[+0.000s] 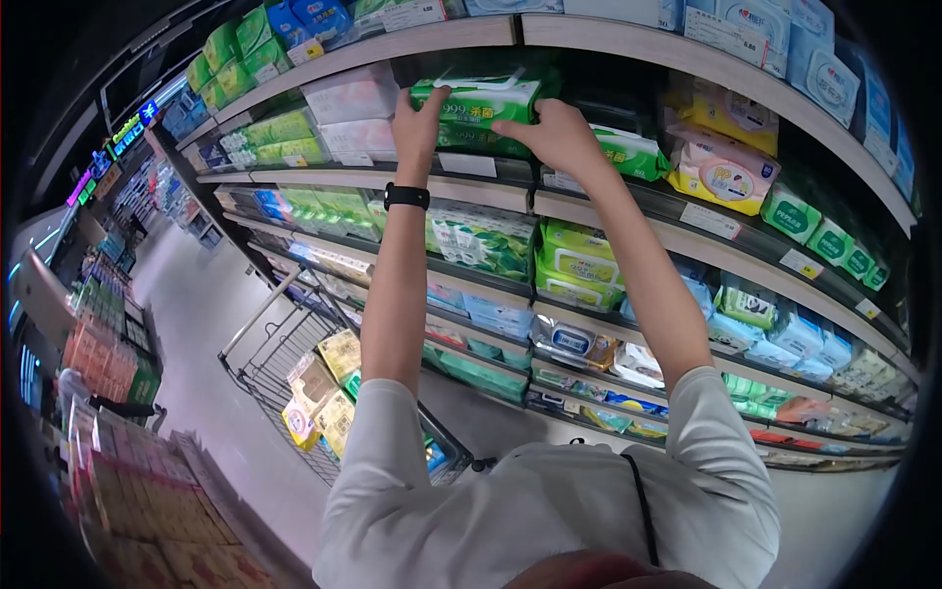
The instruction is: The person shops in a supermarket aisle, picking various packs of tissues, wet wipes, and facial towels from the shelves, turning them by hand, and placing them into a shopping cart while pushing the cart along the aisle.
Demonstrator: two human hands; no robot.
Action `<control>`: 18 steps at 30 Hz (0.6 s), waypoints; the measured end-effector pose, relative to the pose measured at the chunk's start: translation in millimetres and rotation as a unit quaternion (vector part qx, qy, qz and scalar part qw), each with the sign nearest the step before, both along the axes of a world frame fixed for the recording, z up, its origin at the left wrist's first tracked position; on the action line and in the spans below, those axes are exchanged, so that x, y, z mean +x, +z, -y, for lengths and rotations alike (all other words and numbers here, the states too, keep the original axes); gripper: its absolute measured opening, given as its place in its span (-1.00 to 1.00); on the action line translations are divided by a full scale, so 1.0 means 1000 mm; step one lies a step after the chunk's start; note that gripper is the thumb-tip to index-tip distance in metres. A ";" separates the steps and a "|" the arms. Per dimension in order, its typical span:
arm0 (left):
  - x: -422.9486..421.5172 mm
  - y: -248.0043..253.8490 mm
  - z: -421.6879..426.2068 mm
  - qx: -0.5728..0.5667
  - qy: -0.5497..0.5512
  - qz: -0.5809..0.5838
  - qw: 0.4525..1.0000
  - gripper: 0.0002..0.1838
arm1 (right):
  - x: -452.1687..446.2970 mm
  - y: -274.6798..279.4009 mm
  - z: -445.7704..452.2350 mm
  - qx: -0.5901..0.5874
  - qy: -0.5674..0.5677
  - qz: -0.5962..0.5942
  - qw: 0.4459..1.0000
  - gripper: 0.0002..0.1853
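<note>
Both my arms reach up to a shelf. A green pack of wet wipes (pixel 488 104) marked "999" lies between my hands. My left hand (pixel 419 126) is closed on the pack's left end, thumb on its front. On its right end, my right hand (pixel 557 139) grips with the thumb across the front; its other fingers are mostly hidden. Directly beneath is another green pack (pixel 471 139) of similar look. To the right lies a further green and white pack (pixel 628 152). Pale pink packs (pixel 351 103) stand at the left.
A wire shopping cart (pixel 257 346) holding several packages (pixel 337 422) stands at my lower left. The shelf edge (pixel 481 187) with price labels runs below my hands; an upper shelf board (pixel 432 37) passes above. Stacked boxes (pixel 167 520) line the aisle's other side.
</note>
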State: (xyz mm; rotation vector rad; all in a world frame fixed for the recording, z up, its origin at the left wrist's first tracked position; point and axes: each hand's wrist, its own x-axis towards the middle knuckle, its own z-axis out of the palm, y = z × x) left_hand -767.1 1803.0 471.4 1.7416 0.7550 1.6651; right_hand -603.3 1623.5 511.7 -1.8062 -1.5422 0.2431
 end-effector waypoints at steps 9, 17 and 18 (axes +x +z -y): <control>-0.167 -0.104 0.231 -0.186 -0.254 0.160 0.936 -0.31 | -0.113 -0.128 0.144 0.134 0.063 -0.471 0.870 -0.53; -0.347 -0.325 0.478 -0.547 0.004 0.234 0.804 -0.26 | -0.271 -0.367 0.240 -0.344 0.141 -0.446 0.814 -0.52; -0.360 -0.336 0.507 -0.566 0.037 0.256 0.782 -0.27 | -0.291 -0.377 0.251 -0.393 0.138 -0.415 0.809 -0.53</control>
